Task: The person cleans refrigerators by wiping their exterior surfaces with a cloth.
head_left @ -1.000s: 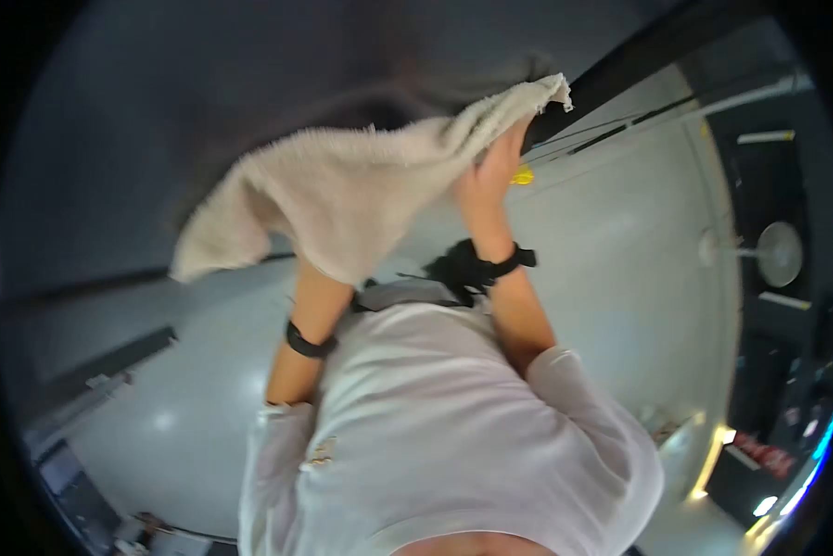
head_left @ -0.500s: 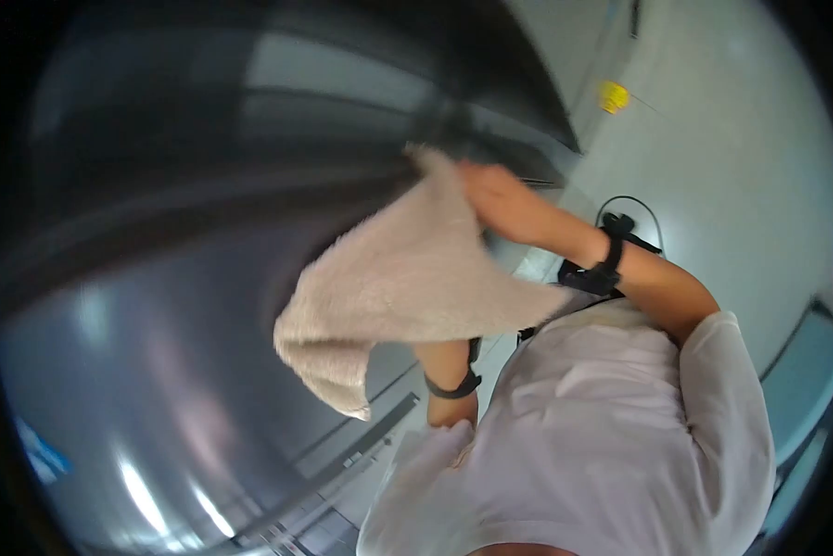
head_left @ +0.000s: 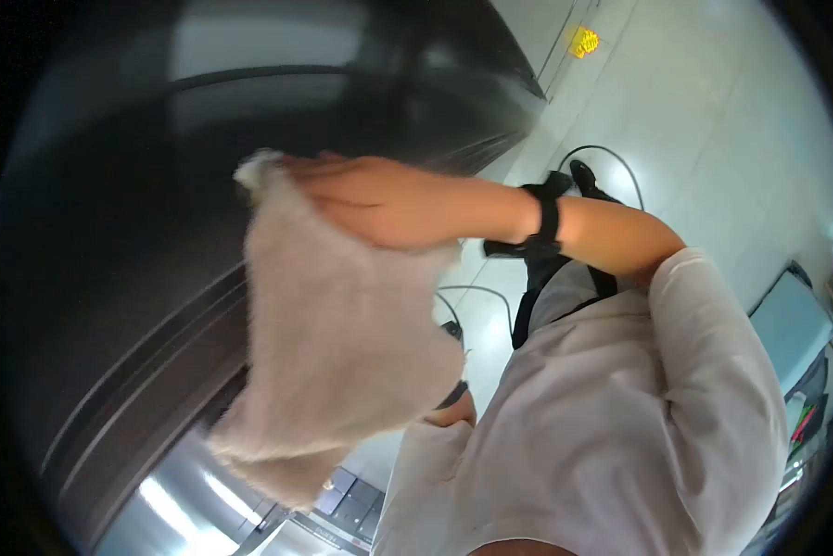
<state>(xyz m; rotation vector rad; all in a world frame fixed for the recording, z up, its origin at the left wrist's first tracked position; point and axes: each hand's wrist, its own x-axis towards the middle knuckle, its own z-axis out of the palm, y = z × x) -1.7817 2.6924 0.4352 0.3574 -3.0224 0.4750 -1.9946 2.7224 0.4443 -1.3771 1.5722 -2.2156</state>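
Where the dark panel (head_left: 129, 204) fills the left, the cloth (head_left: 342, 334) hangs in front, long axis running down-frame. Left hand: hidden by cloth, fingers' state cannot be told. Right hand (head_left: 361, 195): fingers clamped on cloth's upper corner, bulk lying down-frame of them.

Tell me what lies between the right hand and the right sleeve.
In the head view, the bare forearm lies between the right hand and the sleeve, with a black strap around it.
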